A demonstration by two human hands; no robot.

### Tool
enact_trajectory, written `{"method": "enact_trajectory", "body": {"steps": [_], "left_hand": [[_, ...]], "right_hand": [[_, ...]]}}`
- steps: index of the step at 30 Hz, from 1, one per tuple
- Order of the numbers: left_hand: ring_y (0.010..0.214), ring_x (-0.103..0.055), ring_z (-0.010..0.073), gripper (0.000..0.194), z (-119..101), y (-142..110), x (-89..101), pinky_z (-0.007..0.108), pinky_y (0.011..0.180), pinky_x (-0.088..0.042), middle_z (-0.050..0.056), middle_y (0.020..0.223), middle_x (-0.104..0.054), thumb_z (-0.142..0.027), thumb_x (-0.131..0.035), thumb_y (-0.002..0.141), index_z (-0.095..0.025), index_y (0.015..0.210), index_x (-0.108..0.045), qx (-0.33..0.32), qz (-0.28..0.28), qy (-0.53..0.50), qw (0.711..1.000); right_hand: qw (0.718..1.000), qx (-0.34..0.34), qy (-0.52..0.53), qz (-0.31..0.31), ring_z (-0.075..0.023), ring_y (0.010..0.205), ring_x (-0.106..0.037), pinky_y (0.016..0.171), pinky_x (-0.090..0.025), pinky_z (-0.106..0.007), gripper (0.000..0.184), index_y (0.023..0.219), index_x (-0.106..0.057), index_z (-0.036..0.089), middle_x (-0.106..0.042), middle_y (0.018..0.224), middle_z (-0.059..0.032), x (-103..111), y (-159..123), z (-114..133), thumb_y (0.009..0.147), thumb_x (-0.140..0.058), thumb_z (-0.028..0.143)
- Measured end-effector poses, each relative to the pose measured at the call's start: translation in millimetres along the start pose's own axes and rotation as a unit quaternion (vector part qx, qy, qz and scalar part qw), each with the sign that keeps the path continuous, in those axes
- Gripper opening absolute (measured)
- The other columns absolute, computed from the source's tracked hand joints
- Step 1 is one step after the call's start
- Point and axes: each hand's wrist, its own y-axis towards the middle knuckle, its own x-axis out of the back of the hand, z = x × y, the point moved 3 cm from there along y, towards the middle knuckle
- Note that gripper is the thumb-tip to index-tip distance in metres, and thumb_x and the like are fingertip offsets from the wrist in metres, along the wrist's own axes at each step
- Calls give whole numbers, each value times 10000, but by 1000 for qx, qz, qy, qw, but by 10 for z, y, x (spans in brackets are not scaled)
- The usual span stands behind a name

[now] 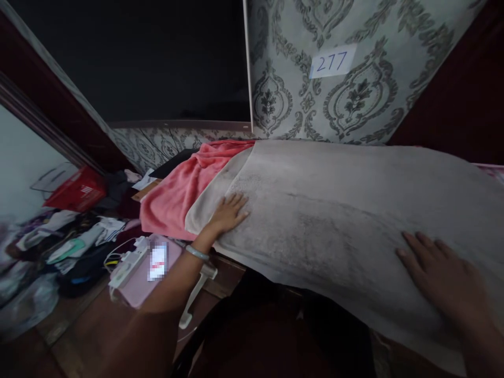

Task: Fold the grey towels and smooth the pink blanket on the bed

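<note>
Left hand (228,212): spread on grey cloth (311,184), gripping nothing.
Right hand (447,275): likewise.
Grey cloth, frame centre: uneven pressure could wrinkle it.

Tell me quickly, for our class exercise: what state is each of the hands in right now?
Left hand: open, resting on the grey cloth, holding nothing.
Right hand: open, fingers spread over the same cloth, gripping nothing.

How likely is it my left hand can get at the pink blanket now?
Probably yes: your left hand rests on the grey cloth near the pink blanket, and nothing blocks the uncovered part.
</note>
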Motion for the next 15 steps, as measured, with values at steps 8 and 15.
{"method": "enact_trajectory", "body": {"steps": [8, 15], "left_hand": [[1567, -247, 325, 608, 340, -58, 0, 626, 1234, -231, 116, 1675, -322, -477, -357, 1037, -218, 1586, -388, 89, -59, -3, 994], [1541, -329, 255, 551, 515, -99, -22, 603, 1235, -261, 65, 1627, -427, -329, -285, 1030, -264, 1553, -448, 52, -105, -97, 988]], "right_hand": [[999, -16, -30, 5, -456, 1438, -408, 1104, -365, -707, 797, 1557, -464, 275, -514, 1538, -147, -19, 16, -8, 903, -204, 650], [995, -48, -84, 37, -405, 1453, -410, 1090, -396, -684, 665, 1484, -539, 171, -503, 1538, -194, 48, 131, 383, 983, -243, 493]]}}
